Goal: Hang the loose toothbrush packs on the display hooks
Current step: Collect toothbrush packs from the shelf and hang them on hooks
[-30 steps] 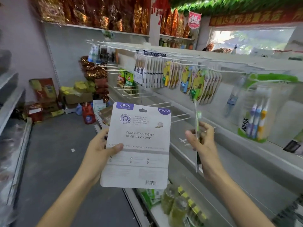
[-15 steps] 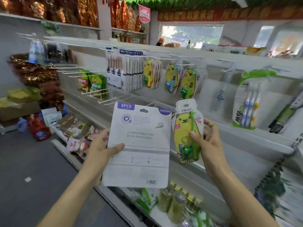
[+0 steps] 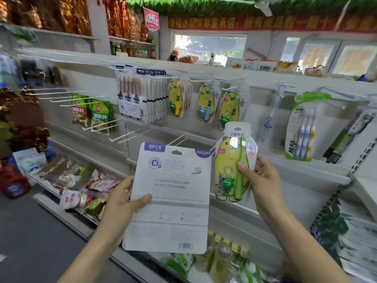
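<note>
My left hand (image 3: 124,199) grips a large white 6-piece toothbrush pack (image 3: 169,199) by its left edge, its printed back toward me. My right hand (image 3: 259,176) pinches a yellow bear-shaped children's toothbrush pack (image 3: 232,166) with a green brush and a frog charm, held upright in front of the shelf. On the hooks behind hang matching white 6-piece packs (image 3: 142,97) and several yellow bear packs (image 3: 228,107). Bare white hooks (image 3: 132,133) stick out below them, just above the pack in my left hand.
A blue single brush (image 3: 267,127) and a green three-brush pack (image 3: 302,131) hang to the right. Green snack bags (image 3: 91,113) hang at left among more bare hooks. Lower shelves hold loose packets (image 3: 81,188) and bottles (image 3: 216,260). The aisle floor lies at left.
The bear pack turned from edge-on to face me and rose slightly. My view swung right along the shelf and closer. Both hands kept their hold.
</note>
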